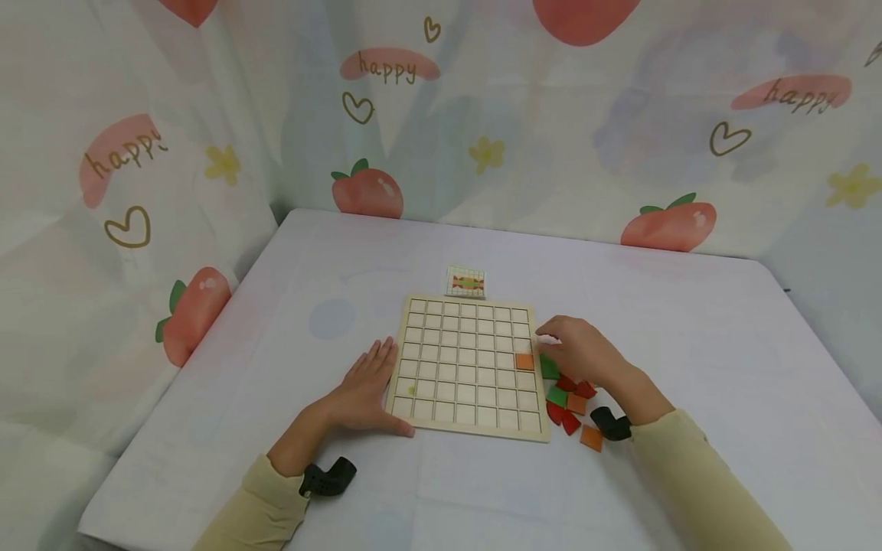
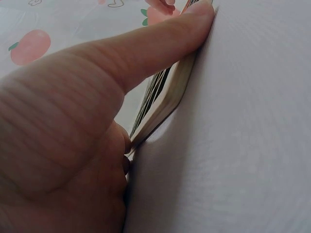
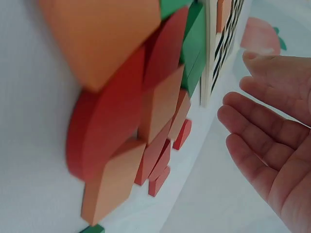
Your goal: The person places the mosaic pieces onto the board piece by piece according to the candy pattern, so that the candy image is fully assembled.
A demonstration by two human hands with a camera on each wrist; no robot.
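A pale wooden grid board (image 1: 475, 430) lies on the table, with one orange square tile (image 1: 524, 361) in its rightmost column. My left hand (image 1: 361, 390) rests against the board's left edge, fingers extended, and its thumb (image 2: 160, 46) lies along the near edge at the corner. Beyond the right edge, my right hand (image 1: 586, 352) hovers over a loose heap of tiles, fingers loosely bent. Nothing shows in its fingers (image 3: 257, 111) in the right wrist view. The heap holds green tiles (image 1: 549, 367), red curved-edged tiles (image 1: 570, 422) and orange squares (image 1: 591, 438).
A small card (image 1: 466, 283) printed with a coloured grid pattern stands just behind the board. The white-covered table (image 1: 331, 252) meets a patterned cloth backdrop (image 1: 510, 191) at the back and left. Black bands (image 1: 329, 477) sit at both wrists.
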